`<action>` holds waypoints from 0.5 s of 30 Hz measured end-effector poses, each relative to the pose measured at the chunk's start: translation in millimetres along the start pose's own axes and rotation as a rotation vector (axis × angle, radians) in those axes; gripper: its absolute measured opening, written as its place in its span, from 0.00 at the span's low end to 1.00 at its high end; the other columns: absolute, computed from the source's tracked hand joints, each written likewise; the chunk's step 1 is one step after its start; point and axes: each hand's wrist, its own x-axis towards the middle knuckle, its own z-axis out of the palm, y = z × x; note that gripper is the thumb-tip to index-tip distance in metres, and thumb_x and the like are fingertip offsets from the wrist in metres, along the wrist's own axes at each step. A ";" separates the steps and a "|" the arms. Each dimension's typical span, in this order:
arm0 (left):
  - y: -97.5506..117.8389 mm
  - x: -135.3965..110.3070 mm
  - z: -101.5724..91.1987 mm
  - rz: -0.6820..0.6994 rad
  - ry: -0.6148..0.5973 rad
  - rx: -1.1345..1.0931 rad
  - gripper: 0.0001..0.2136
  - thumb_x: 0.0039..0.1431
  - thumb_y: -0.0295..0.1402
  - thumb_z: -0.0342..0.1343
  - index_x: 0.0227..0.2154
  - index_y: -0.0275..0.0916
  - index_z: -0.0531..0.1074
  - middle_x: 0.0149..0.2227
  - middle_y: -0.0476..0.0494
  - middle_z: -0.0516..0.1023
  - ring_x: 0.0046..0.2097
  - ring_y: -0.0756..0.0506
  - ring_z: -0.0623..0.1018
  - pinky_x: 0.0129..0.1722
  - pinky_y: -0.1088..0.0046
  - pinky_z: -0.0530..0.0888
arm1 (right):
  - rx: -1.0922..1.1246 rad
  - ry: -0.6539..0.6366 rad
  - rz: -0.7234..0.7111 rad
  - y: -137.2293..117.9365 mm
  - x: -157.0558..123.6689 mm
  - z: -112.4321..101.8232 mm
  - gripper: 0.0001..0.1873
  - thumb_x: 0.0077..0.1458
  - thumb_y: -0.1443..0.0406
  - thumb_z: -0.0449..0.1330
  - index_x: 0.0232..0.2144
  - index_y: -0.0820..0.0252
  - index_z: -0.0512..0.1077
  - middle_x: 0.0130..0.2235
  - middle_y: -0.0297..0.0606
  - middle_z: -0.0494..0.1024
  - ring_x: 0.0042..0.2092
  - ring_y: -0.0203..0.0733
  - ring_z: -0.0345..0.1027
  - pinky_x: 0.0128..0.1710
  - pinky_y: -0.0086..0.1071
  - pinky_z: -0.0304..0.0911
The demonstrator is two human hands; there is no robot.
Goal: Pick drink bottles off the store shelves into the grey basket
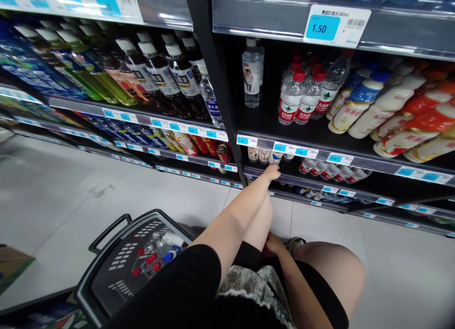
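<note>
My left arm stretches forward to a low shelf. At its end, my left hand is closed at the lower part of a small bottle with a white label and blue picture; the fingertips are partly hidden. Similar small bottles stand to its left, under the shelf lip. My right hand hangs low beside my bent knee, its fingers mostly hidden by my leg. Whether it holds anything cannot be seen.
A black shopping basket with red- and blue-capped bottles stands at my left. Above my left hand, shelves hold red-capped water bottles and milky drink bottles. A dark upright post divides the shelving. A cardboard box sits far left.
</note>
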 end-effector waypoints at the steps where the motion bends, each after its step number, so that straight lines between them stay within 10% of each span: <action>1: 5.1 -0.5 0.8 -0.010 0.018 -0.007 0.24 0.57 0.31 0.58 0.58 0.37 0.72 0.60 0.35 0.72 0.60 0.41 0.74 0.58 0.72 0.70 | -0.007 0.003 0.001 -0.9 -1.6 0.7 0.27 0.60 0.66 0.54 0.62 0.63 0.68 0.62 0.49 0.71 0.64 0.49 0.64 0.63 0.38 0.58; 15: 36.3 -18.8 6.9 0.042 0.141 -0.017 0.25 0.63 0.29 0.52 0.63 0.31 0.62 0.61 0.28 0.69 0.62 0.38 0.71 0.62 0.67 0.68 | 0.053 0.082 -0.022 6.2 -21.6 -7.3 0.29 0.59 0.63 0.56 0.62 0.60 0.68 0.60 0.49 0.73 0.61 0.54 0.67 0.62 0.42 0.60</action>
